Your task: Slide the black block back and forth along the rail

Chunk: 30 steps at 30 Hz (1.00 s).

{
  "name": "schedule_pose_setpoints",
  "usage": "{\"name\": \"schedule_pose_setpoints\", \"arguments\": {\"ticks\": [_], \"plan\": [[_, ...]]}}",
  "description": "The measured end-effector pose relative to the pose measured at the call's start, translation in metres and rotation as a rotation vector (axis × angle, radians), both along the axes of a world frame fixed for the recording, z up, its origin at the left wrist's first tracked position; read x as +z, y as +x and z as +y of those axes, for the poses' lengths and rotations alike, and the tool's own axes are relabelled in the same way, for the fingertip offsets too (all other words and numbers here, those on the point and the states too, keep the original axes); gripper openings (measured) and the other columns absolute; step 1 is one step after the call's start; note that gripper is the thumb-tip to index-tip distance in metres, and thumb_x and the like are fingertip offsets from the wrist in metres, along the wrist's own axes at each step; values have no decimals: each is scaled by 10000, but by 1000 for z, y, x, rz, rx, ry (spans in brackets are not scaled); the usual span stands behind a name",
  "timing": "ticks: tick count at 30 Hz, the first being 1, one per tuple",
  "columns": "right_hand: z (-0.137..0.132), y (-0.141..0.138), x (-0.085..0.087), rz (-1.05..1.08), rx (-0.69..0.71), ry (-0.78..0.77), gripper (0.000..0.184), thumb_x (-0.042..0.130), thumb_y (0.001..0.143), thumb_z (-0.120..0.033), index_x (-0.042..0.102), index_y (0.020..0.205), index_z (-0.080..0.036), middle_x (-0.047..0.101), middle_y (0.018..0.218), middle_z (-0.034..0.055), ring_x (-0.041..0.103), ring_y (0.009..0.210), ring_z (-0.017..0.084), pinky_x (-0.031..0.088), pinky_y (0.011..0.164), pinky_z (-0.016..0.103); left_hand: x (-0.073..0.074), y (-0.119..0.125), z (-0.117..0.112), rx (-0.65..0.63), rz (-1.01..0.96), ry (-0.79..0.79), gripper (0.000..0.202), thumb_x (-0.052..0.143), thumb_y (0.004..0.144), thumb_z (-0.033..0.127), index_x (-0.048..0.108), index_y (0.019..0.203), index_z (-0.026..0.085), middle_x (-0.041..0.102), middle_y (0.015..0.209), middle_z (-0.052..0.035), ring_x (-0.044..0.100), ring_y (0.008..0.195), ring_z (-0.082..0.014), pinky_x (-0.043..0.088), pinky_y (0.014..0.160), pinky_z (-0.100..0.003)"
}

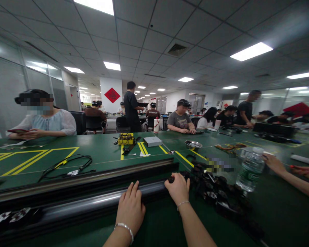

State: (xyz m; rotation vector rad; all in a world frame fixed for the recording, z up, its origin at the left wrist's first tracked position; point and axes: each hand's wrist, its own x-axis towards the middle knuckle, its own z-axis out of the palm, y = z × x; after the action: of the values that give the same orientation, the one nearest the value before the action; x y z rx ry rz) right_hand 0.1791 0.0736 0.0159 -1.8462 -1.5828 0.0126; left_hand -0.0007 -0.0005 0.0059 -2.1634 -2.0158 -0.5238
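Observation:
A long dark rail with a glossy rounded face (92, 200) lies across the green table in front of me. My left hand (131, 207) rests on it, fingers stretched out flat over its surface. At the rail's right end, my right hand (179, 188) has its fingers curled round a small black part (171, 179), mostly covered by the fingers. Several black parts with shiny faces (20, 214) sit at the left end of the rail. Right of my right hand spreads a heap of small black parts (218, 192).
A second long rail (87, 176) lies just behind. Beyond it are a coiled black cable (67, 166), a yellow box (126, 138), a grey box (152, 141) and a metal bowl (193, 144). A water bottle (251, 169) stands right, near a co-worker's hand (274, 164). People sit around.

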Motion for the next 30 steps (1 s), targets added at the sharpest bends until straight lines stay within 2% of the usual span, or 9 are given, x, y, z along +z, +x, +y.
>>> {"name": "schedule_pose_setpoints", "arguments": {"ticks": [18, 25, 30], "plan": [[1, 3, 0, 42, 0, 10, 203, 461, 673, -271, 574, 828, -204, 613, 957, 54, 457, 1086, 218, 64, 1033, 447, -6, -3, 2, -17, 6, 60, 326, 391, 708, 192, 550, 992, 219, 374, 1381, -7, 272, 1282, -183, 266, 993, -375], [3, 2, -6, 49, -60, 41, 277, 473, 662, -262, 580, 909, -197, 603, 1028, 62, 389, 1158, 238, 58, 1016, 493, -5, -2, 3, -11, 4, 58, 335, 389, 707, 202, 548, 1002, 212, 378, 1378, -8, 276, 1280, -183, 260, 998, -376], [6, 3, -10, 68, -59, 29, 262, 468, 665, -255, 595, 890, -210, 614, 1023, 44, 365, 1173, 249, 30, 1009, 518, -4, -2, 2, -10, 14, 35, 348, 383, 711, 206, 542, 1020, 216, 360, 1389, -5, 264, 1286, -180, 261, 998, -377]]}}
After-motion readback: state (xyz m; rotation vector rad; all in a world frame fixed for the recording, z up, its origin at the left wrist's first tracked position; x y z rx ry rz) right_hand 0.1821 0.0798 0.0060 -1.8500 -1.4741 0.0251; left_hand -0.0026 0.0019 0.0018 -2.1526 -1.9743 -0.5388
